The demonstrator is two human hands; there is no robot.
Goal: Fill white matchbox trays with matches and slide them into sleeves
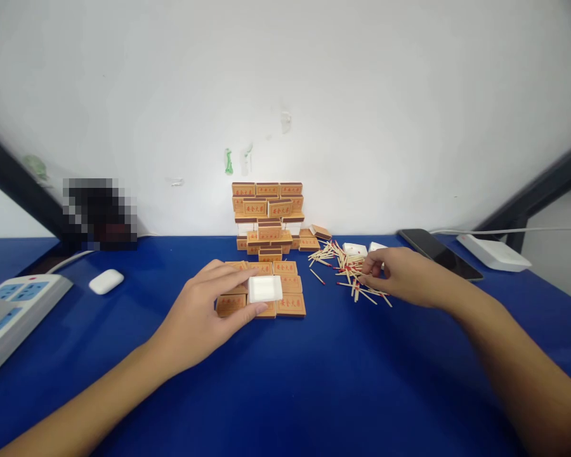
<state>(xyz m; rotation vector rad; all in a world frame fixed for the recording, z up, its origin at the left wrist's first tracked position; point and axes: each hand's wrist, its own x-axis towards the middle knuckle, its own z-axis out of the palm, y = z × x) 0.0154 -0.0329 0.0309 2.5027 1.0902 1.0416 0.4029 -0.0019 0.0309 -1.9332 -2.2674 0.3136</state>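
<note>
My left hand (204, 311) has its thumb and fingers around a small white matchbox tray (265, 289), which looks empty inside. Under that tray, several orange-brown matchboxes (290, 304) lie flat in rows, partly covered by the hand. To the right, my right hand (394, 276) pinches at the edge of a loose heap of red-tipped matches (349, 263); the fingertips partly hide what they grip. White trays (354, 250) lie just behind the heap, near the right fingers.
Matchboxes are stacked in a tiered structure (267, 206) against the white wall. Beside its base lie loose matchboxes (309, 243). A black phone (438, 252) and a white device (495, 252) lie at right. On the left are a white earbud case (106, 281) and a power strip (33, 311).
</note>
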